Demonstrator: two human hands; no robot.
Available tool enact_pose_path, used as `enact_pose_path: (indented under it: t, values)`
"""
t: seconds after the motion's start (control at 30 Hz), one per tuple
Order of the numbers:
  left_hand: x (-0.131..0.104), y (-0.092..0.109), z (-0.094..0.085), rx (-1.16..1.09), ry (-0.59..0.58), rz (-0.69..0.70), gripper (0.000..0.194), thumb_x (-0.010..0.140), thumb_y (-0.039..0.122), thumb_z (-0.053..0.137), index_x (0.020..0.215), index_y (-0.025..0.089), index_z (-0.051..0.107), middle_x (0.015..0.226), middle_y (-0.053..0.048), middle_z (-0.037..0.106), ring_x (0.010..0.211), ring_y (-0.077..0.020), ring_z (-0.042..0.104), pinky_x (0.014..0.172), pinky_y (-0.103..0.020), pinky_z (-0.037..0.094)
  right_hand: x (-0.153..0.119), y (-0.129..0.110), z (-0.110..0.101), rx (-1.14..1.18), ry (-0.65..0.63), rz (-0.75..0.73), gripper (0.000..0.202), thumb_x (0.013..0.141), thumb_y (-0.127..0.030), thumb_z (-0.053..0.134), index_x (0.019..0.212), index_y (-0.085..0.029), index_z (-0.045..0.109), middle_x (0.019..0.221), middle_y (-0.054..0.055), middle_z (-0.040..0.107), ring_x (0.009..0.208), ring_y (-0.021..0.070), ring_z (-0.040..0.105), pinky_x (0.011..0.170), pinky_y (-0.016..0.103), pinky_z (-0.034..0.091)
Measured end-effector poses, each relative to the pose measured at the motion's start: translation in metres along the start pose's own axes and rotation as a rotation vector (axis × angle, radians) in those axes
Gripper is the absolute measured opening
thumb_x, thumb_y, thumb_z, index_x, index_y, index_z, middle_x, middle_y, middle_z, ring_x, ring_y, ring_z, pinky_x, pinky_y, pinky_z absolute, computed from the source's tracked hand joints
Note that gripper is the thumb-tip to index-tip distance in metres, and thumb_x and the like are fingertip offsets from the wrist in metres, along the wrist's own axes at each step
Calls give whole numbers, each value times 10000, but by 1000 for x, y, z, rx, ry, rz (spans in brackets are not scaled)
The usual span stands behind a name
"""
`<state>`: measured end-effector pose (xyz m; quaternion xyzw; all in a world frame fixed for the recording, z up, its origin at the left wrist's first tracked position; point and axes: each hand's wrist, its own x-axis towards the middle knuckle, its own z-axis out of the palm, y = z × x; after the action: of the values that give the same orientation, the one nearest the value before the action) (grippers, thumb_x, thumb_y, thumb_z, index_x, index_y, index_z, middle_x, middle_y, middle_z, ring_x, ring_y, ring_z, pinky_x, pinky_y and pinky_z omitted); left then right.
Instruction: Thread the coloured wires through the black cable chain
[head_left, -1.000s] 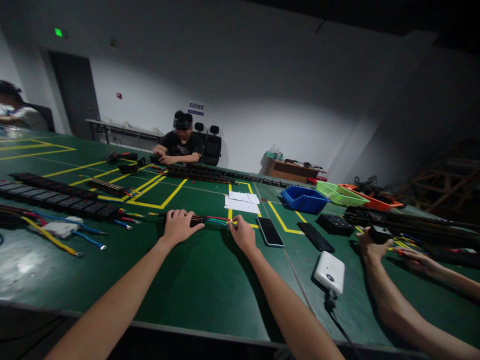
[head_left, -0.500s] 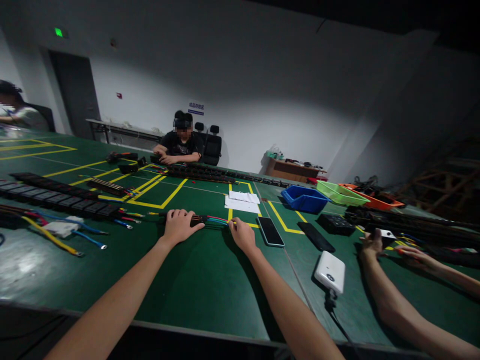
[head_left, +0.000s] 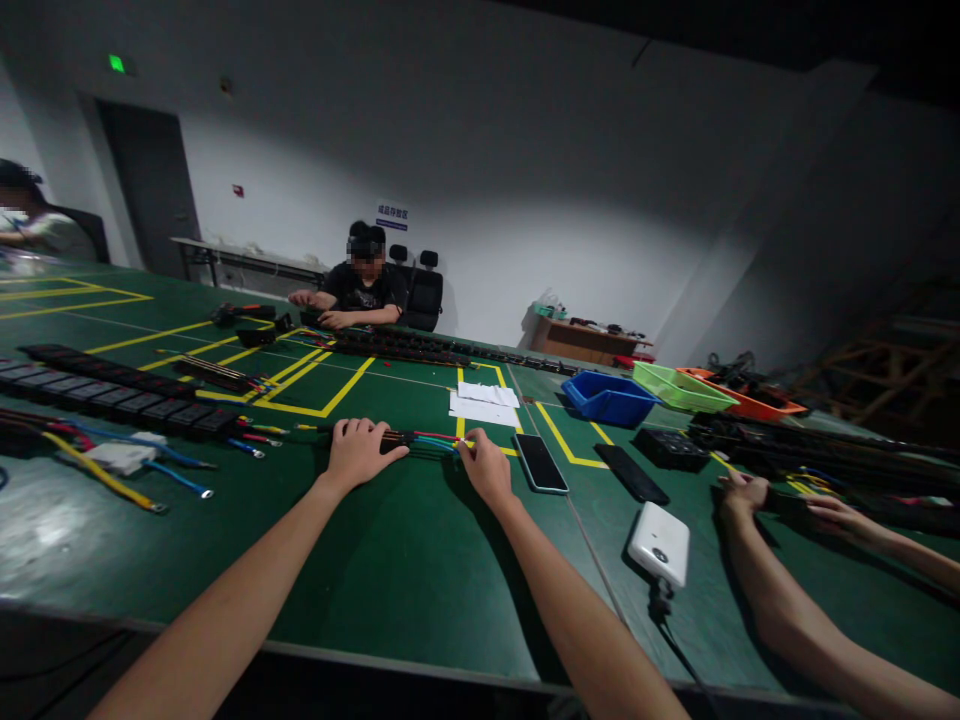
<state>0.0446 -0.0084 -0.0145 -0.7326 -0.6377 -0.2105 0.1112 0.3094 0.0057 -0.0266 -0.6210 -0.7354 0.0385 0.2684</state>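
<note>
On the green counter (head_left: 375,600), the wire bundle (head_left: 391,441) seems already gathered, its coloured wires (head_left: 436,441) uncovered toward the right end; the left hand (head_left: 358,454) lies over it, gripping or not I can't tell, while the right hand (head_left: 486,468) pinches that end. Yellow tape (head_left: 349,387) marks the counter; a pale wall (head_left: 480,190) stands behind.

There's the left forearm (head_left: 232,590) down at seven o'clock, bare, long, slender, tapering to a bare left hand (head_left: 358,455); and at five, the right forearm (head_left: 581,605), bare too, narrowing into an ungloved right hand (head_left: 487,470)!
</note>
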Motion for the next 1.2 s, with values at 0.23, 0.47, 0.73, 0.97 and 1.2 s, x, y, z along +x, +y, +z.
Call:
enact_pose_path:
  t: [0.23, 0.47, 0.73, 0.97, 1.2]
  values:
    - [0, 0, -2, 34, -9, 19, 717, 865, 805, 369, 1090, 207, 694, 1078, -167, 673, 1046, -345, 564, 987, -500, 295, 1, 2, 3, -55, -71, -54, 345, 1061, -426, 369, 1100, -259, 669, 1060, 53, 738, 935, 193, 676, 704, 257, 398]
    - [0, 0, 1, 40, -2, -11, 693, 849, 802, 412, 1095, 220, 698, 1081, -164, 675, 1070, -352, 552, 1005, -503, 278, 1, -2, 1, -83, -74, 0, 304, 1061, -424, 381, 1206, -253, 585, 1025, 63, 732, 895, 199, 682, 703, 265, 391]
    - [0, 0, 2, 22, 9, 1, 701, 848, 805, 403, 1088, 217, 699, 1078, -167, 672, 1063, -356, 553, 1002, -508, 276, 0, 0, 2, -39, -43, -58, 253, 1056, -388, 398, 1091, -267, 617, 1066, 35, 716, 925, 175, 654, 672, 241, 364]
    - [0, 0, 0, 56, 1, 18, 710, 869, 797, 373, 1095, 205, 692, 1081, -170, 671, 1053, -354, 562, 989, -509, 287, -1, 0, 1, 6, -15, -36, 248, 1040, -395, 437, 1177, -246, 580, 1056, 47, 719, 881, 177, 657, 651, 246, 368]
    - [1, 1, -1, 62, -13, 18, 721, 871, 802, 367, 1104, 201, 688, 1083, -166, 670, 1052, -346, 566, 977, -494, 301, 2, 1, 4, -83, -78, -51, 302, 1053, -402, 386, 1136, -245, 631, 1004, 59, 739, 882, 206, 679, 666, 269, 387]
